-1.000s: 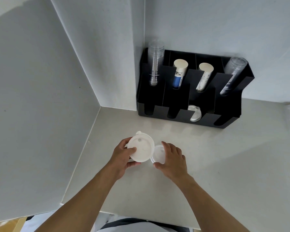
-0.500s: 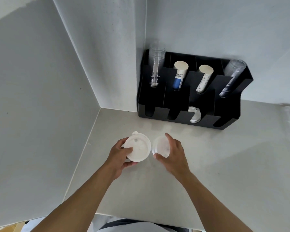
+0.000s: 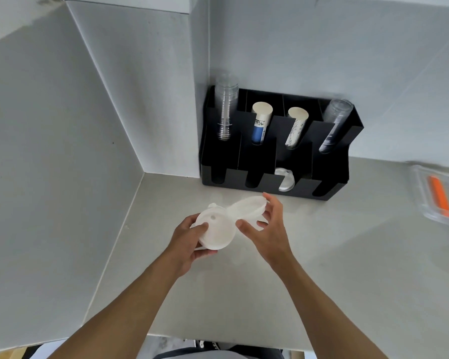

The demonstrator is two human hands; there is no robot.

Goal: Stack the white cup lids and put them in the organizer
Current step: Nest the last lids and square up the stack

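Note:
My left hand (image 3: 189, 244) grips a white cup lid (image 3: 215, 231) with a small hole, thumb on top, held flat above the counter. My right hand (image 3: 267, 229) holds a second white lid (image 3: 246, 208) tilted on edge, its lower rim touching the first lid. The black organizer (image 3: 257, 156) stands against the wall just beyond my hands. One white lid (image 3: 285, 180) stands in its third front slot.
The organizer's rear slots hold two clear cup stacks (image 3: 226, 110) and two paper cup stacks (image 3: 261, 123). A clear container with an orange item (image 3: 438, 195) lies on the grey counter (image 3: 347, 255) at the far right. Walls close in on the left and behind.
My right hand has lifted its lid and tipped it up on edge against the lid in my left hand. Both hands rose slightly toward the organizer.

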